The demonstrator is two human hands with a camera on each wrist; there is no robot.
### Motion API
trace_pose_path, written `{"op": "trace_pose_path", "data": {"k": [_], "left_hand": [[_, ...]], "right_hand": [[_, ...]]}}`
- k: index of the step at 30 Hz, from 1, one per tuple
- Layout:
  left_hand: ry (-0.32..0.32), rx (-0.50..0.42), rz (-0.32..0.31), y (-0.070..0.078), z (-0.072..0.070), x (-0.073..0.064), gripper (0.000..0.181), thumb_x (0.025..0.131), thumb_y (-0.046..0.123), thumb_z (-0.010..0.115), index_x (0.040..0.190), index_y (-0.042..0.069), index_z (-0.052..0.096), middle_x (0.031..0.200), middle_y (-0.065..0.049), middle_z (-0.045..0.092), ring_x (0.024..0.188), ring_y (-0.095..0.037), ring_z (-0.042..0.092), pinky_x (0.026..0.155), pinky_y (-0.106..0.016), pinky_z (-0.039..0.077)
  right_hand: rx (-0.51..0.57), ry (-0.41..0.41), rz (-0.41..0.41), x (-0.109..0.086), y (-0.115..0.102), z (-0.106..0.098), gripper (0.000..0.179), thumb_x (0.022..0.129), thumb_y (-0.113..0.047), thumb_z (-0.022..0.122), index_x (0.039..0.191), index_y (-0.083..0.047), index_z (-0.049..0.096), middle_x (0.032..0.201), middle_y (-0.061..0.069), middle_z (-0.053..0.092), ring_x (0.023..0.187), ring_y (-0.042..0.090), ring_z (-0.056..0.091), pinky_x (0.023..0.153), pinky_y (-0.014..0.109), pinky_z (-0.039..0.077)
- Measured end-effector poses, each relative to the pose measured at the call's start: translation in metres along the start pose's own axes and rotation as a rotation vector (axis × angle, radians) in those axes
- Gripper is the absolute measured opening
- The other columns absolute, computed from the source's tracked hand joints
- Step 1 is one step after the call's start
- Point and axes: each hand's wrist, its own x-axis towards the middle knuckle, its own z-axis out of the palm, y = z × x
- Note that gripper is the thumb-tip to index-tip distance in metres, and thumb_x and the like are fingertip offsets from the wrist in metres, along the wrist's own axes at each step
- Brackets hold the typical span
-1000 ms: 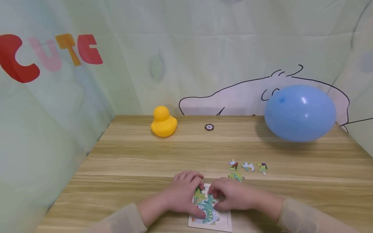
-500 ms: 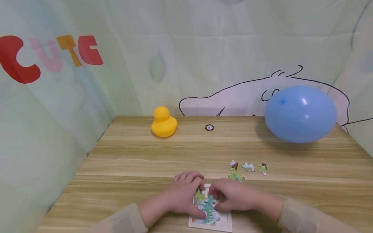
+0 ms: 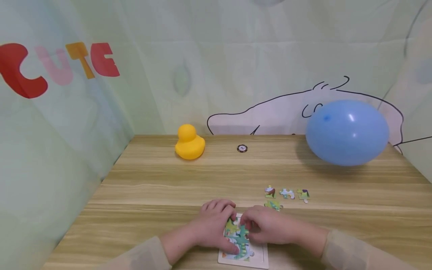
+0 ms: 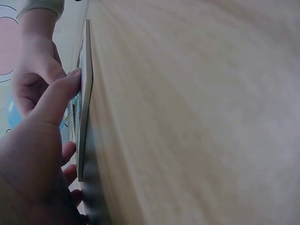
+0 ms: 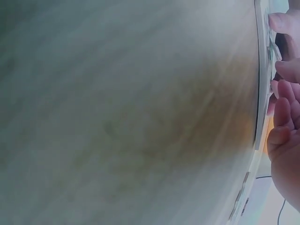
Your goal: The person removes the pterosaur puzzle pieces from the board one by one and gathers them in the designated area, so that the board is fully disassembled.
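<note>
A white-framed jigsaw board [image 3: 260, 258] lies flat on the table, its left part bearing several fitted pieces with a dinosaur picture. My left hand [image 3: 210, 227] holds the board at its left side: the thumb [image 4: 70, 84] rests on the pieces, and the fingers lie at the edge. From the right, my right hand [image 3: 270, 227] pinches a green jigsaw piece [image 3: 243, 235] between thumb and curled fingers over the board's middle. In the right wrist view a piece [image 5: 275, 49] stands slightly tilted by the fingers. The right hand hides part of the board's upper right.
Several loose jigsaw pieces [image 3: 287, 193] lie beyond the right hand. Farther back are a yellow rubber duck [image 3: 189, 144], a round black-and-white chip [image 3: 242, 148] and a large blue balloon [image 3: 347, 133]. A printed curtain [image 3: 229, 67] hangs behind the wooden table [image 3: 152, 187].
The right hand's fingertips and the pinched jigsaw piece have shifted very slightly left. The left hand keeps its place on the board.
</note>
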Motion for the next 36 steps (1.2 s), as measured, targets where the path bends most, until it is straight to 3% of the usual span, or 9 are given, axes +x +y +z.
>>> {"op": "trace_pose_path", "data": {"k": [12,25,36], "left_hand": [[0.005,0.011,0.01,0.0,0.001,0.0,0.062,0.063,0.071,0.067,0.102,0.029,0.044,0.139,0.001,0.035,0.127,-0.028,0.03,0.103,-0.051,0.022],[0.001,-0.004,0.012,-0.001,0.001,-0.001,0.061,0.063,0.07,0.068,0.101,0.029,0.043,0.14,0.0,0.034,0.127,-0.03,0.029,0.103,-0.052,0.021],[0.019,0.012,0.012,0.001,0.001,-0.003,0.061,0.063,0.068,0.07,0.101,0.028,0.044,0.139,0.0,0.036,0.127,-0.029,0.03,0.103,-0.051,0.022]], "right_hand": [[0.142,0.029,0.108,-0.011,0.009,-0.01,0.023,0.079,-0.013,0.069,0.1,-0.014,0.06,0.086,-0.012,0.053,0.08,0.004,0.05,0.073,0.023,0.046],[0.059,0.07,0.179,-0.034,0.035,-0.031,0.023,0.082,-0.023,0.072,0.102,-0.018,0.061,0.084,-0.015,0.055,0.08,0.003,0.051,0.073,0.025,0.047],[0.102,0.068,0.184,-0.053,0.059,-0.05,0.02,0.083,-0.02,0.071,0.098,-0.015,0.058,0.084,-0.008,0.054,0.079,0.006,0.051,0.069,0.025,0.046]]}}
